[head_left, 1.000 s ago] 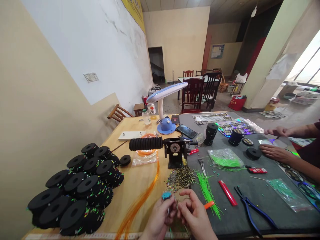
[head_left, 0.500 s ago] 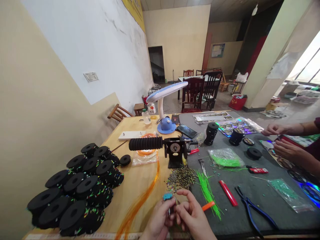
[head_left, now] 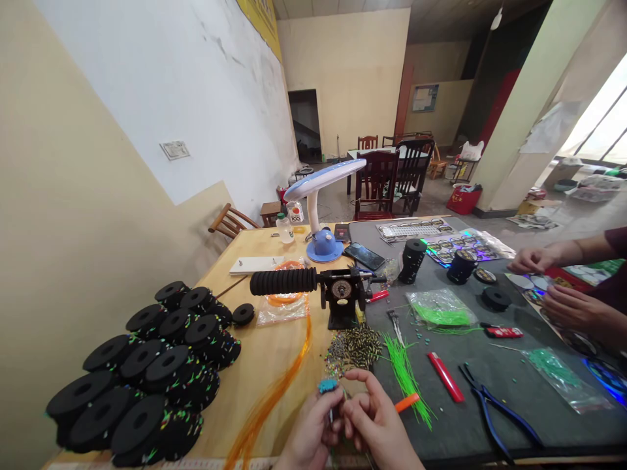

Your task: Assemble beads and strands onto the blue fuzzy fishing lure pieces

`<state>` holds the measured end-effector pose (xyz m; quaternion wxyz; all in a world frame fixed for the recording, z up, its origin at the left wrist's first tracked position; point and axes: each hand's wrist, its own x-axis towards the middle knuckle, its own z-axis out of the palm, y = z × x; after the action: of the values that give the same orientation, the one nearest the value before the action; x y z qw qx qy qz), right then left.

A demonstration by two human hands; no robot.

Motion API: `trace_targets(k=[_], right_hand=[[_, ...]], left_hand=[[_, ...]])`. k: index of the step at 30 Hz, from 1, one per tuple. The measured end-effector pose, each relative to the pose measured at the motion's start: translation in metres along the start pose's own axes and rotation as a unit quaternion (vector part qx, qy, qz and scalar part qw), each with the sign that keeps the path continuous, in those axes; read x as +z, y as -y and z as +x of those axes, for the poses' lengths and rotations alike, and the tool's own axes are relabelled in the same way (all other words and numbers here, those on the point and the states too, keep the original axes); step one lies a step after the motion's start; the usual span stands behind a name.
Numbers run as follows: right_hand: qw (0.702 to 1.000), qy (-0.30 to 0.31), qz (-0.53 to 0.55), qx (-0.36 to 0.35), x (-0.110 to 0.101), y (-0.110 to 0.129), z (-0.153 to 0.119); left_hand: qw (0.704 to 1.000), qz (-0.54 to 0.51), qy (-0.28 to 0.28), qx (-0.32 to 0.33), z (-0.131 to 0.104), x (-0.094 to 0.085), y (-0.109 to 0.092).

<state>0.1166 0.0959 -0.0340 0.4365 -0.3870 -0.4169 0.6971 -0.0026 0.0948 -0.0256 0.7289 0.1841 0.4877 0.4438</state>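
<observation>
A: Where's the turquoise cluster (head_left: 327, 386)?
B: At the near edge of the table, above the left hand's (head_left: 309, 424) thumb, close before the heap of dark-and-gold beads (head_left: 361, 344).
A: Which way does it lie?
B: Its longer side runs roughly level, left to right. A pale shank (head_left: 331, 415) drops below it, nearly upright, between the fingers.
A: And the orange strip (head_left: 407, 403)?
B: It slants; its visible end points right and slightly away, toward the green strands (head_left: 407, 378).
A: What's hard to make out?
B: The shank's lower part is hidden by fingers, the strip's other end by the right hand (head_left: 378, 421). Both wrists meet the bottom edge of the view.
A: The grip?
B: Left thumb and fingers are closed around the cluster's underside. The right fingers are bent, tips close to the left ones; whether they pinch anything, I can't tell.
</observation>
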Motion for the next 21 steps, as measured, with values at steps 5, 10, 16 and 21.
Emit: trace_targets(k=[5, 10, 16, 21], right_hand=[[1.000, -0.004, -0.006, 0.001, -0.0006, 0.0008, -0.0003], [1.000, -0.005, -0.003, 0.004, -0.0002, 0.0029, 0.0001], [1.000, -0.008, -0.002, 0.001, -0.0009, 0.0020, 0.0014], [1.000, -0.009, -0.005, -0.004, -0.0015, 0.0018, 0.0019]], left_hand=[[1.000, -0.008, 0.002, 0.005, 0.0001, -0.0007, -0.0003], [1.000, -0.007, -0.003, 0.008, 0.0015, -0.0023, 0.0000], [1.000, -0.009, -0.001, 0.009, 0.0007, -0.0023, 0.0003], [0.999, 0.015, 0.009, 0.027, -0.0012, -0.0007, -0.0012]])
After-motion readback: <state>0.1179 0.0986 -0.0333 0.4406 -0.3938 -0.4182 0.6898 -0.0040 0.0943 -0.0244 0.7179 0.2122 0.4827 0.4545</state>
